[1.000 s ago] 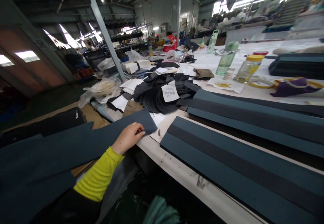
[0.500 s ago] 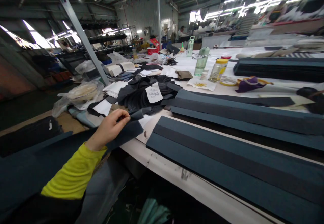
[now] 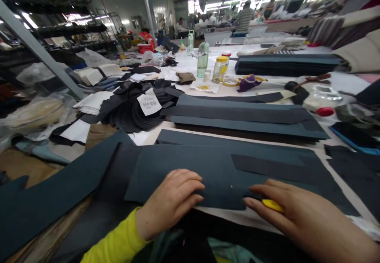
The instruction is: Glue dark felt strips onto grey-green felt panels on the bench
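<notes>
Dark teal, a broad flat fabric panel (image 3: 184, 160) lies under the fingers of the left hand (image 3: 173, 199) as I watch from my distant seat, its near edge just beside the thumb. Those fingers are loosely bent and a little apart from the thumb, resting on the fabric; I cannot make out any fold pinched between them. On the right hand (image 3: 297, 211), I see thumb and fingers closed around a small yellow-and-black tool (image 3: 272, 205), its dark end toward the panel's near right corner. Just beyond the right fingertips I have a charcoal fabric strip (image 3: 264, 168), running out from the panel's right side. Farther past both sets of fingers sits a teal and charcoal fabric stack (image 3: 237, 125); beyond the left fingers, off to their left, a heap of black cloth pieces (image 3: 124, 114) carries a white handwritten paper note (image 3: 149, 102).
</notes>
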Demonstrator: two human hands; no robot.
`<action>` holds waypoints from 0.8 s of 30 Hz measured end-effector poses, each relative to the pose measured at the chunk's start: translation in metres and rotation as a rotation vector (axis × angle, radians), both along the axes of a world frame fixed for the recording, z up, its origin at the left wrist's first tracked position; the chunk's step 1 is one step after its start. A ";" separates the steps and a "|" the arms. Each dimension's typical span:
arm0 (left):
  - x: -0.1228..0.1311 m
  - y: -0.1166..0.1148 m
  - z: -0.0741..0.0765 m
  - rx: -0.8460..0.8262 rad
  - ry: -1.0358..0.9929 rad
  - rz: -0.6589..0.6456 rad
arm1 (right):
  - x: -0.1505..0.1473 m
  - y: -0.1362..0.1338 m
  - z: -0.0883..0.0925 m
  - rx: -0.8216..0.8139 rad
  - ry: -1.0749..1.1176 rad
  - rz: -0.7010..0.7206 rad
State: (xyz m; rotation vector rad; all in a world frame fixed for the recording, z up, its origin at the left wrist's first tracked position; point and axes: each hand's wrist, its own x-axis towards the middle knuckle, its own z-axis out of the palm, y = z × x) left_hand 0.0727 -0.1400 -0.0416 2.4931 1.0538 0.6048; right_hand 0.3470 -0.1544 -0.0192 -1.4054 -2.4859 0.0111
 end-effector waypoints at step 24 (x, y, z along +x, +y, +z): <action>-0.198 -0.040 -0.033 -0.042 0.322 0.779 | -0.014 -0.014 -0.027 0.237 -0.235 0.117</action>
